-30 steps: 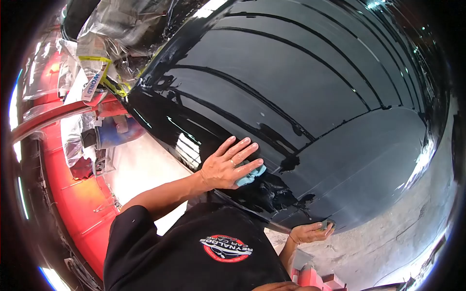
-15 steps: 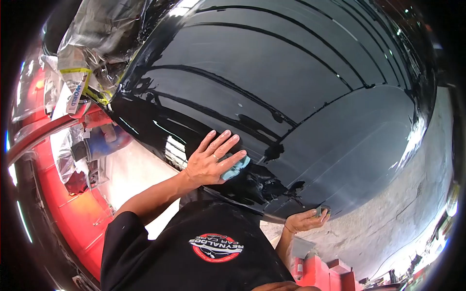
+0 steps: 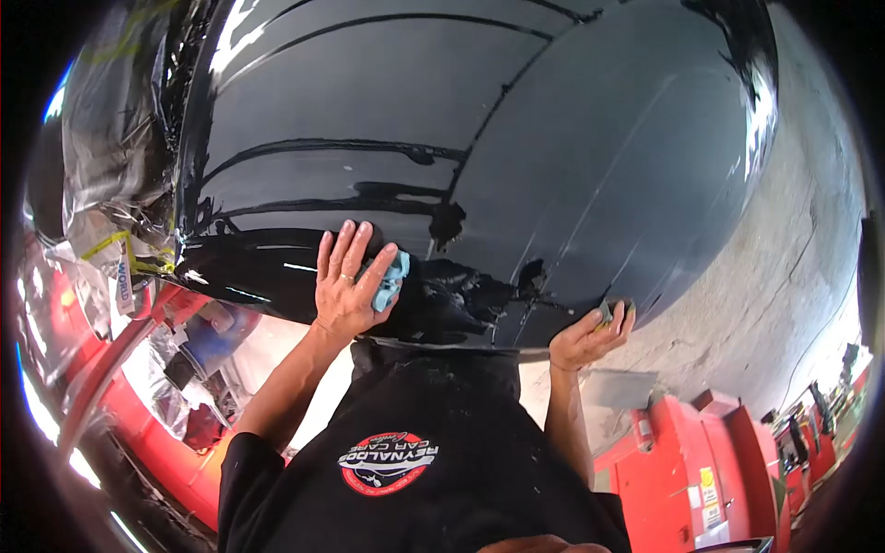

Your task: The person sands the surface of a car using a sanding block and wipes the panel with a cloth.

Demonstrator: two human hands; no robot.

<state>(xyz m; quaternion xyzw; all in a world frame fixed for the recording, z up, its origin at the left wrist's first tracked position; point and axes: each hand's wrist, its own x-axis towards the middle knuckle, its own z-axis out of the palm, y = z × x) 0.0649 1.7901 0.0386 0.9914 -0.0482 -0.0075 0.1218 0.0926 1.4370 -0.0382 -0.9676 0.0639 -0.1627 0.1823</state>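
A dark car panel (image 3: 590, 166) with a dull grey, scuffed surface and glossy black wet patches spreads in front of me. My left hand (image 3: 350, 286) lies on its glossy near edge, fingers stretched forward, with a crumpled light-blue cloth (image 3: 392, 279) held under the thumb side. Farther right, my right hand (image 3: 593, 337) is curled at the panel's lower edge around a small grey and yellowish sanding pad (image 3: 605, 315). The fingers hide most of that pad.
Clear plastic sheeting (image 3: 115, 166) with yellow tape covers the area at left, beside a red bar (image 3: 101, 378). A rough grey wall (image 3: 784, 212) rises at right. Red cabinets (image 3: 659, 461) stand below it, and a blue container (image 3: 217, 341) is at lower left.
The view has turned and shifted, so the panel sits farther left and more red cabinet shows. Both hands keep hold of the cloth and pad; the right hand appears slightly higher against the panel edge.
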